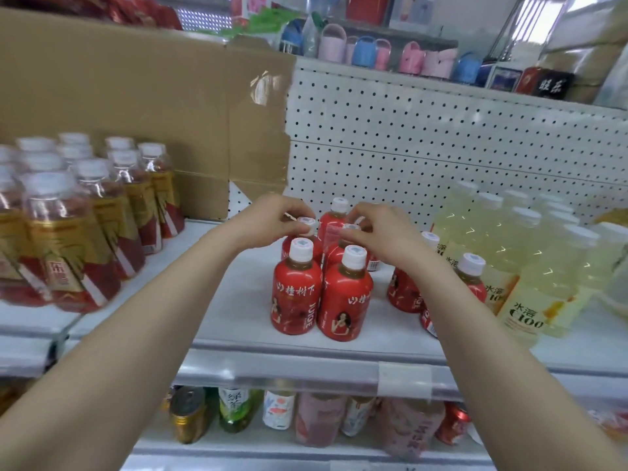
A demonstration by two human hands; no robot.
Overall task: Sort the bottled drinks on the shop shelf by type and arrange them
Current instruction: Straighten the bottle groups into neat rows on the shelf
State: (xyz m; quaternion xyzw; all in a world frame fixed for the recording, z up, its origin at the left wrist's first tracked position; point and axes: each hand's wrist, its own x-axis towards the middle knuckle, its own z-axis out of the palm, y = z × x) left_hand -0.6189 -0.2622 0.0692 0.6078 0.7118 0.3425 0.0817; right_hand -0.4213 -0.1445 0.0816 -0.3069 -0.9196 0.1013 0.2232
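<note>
- White metal shop shelf (238, 294) with a perforated back panel (441, 147). Small red plastic juice bottles with white caps (295, 297) stand in a cluster in the middle of it, the front pair close to the front edge.
- Left hand (272, 219): fingers curled, with the thumb and fingertips pinching the white cap of the rear left red bottle (306, 222), which stands upright just behind the front pair.
- Right hand (380, 229): fingers curled, with the fingertips closed on the cap of the rear right red bottle (336, 253), upright and touching its neighbour.
- One more red bottle (336, 212) stands behind these two, nearer the back panel.
- A separate few red bottles (404, 290) stand to the right of the cluster, partly hidden by the right forearm.
- Pale yellow translucent drink bottles (530, 300) fill the right end of the shelf, just beside those.
- Shrink-wrapped bottles with gold-and-red labels (68, 249) take up the left end, well apart from the cluster.
- A brown cardboard box (136, 96) stands against the back at the left.
- The lower shelf (238, 450) holds mixed cans and bottles.
</note>
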